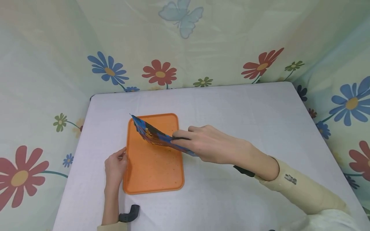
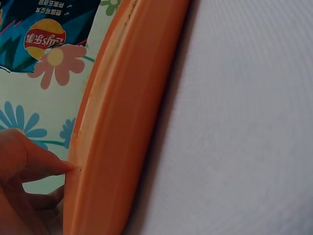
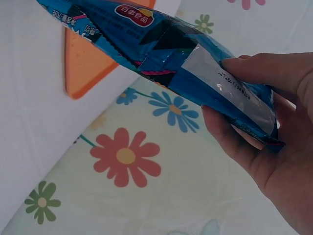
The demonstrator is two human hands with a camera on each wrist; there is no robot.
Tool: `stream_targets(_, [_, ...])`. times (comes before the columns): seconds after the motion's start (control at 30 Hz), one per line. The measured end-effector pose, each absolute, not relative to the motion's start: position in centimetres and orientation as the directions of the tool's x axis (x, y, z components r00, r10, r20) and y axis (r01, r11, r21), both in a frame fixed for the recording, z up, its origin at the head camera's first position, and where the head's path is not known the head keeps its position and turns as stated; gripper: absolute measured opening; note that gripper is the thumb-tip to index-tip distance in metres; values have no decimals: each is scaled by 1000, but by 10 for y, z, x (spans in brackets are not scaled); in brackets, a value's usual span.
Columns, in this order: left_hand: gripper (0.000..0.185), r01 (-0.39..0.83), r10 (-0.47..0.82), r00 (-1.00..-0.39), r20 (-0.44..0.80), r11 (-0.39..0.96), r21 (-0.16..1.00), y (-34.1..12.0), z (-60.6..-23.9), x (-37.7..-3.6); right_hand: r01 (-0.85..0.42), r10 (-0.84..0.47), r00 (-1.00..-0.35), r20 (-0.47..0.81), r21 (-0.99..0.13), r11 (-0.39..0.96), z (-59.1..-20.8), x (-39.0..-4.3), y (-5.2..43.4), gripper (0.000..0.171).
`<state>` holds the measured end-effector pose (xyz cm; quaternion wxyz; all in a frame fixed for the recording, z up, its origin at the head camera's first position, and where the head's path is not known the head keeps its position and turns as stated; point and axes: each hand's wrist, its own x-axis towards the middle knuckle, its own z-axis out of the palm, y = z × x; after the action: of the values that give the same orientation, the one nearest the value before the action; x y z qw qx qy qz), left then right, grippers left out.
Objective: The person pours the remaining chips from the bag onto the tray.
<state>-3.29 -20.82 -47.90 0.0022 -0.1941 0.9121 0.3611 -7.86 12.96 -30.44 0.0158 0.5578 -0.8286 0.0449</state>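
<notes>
A blue snack bag (image 1: 156, 136) hangs tilted above an orange tray (image 1: 153, 166), pinched at one end by the right hand (image 1: 206, 144). The left hand (image 1: 115, 166) touches the tray's left rim with loosely bent fingers. The tray lies flat on the white desk (image 1: 245, 112).

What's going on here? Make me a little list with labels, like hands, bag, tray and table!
Left hand: fingertips touch the left rim of the orange tray.
Right hand: grips one end of the blue chip bag.
Bag: held tilted above the tray.
Tray: flat on the white table, with specks on it.
Around: curtain with flowers.
</notes>
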Motion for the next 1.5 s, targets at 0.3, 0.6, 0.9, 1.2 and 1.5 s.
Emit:
stream_targets(0.3, [37,-347,-353,-926,-132,662,664,-207,-478,-33,-933,-930,-359,78,-30,357,-308,-87,133,52])
stream_targets(0.6, [37,-362,-358,-922,-145,666,653,-206,-480,-34,-935,-934,-354,50,-38,352,-309,-93,134,49])
stream_targets(0.9, [36,-349,-362,-924,-121,671,654,-206,-479,-33,-930,-930,-367,4,-25,367,-302,-91,130,47])
stream_targets(1.2, [35,-341,-360,-926,-111,676,653,-204,-480,-35,-923,-925,-379,-14,-61,379,-290,-90,128,52])
stream_targets(1.5, [35,-347,-359,-926,-121,673,653,-204,-477,-34,-922,-924,-381,-34,-69,382,-288,-90,126,54])
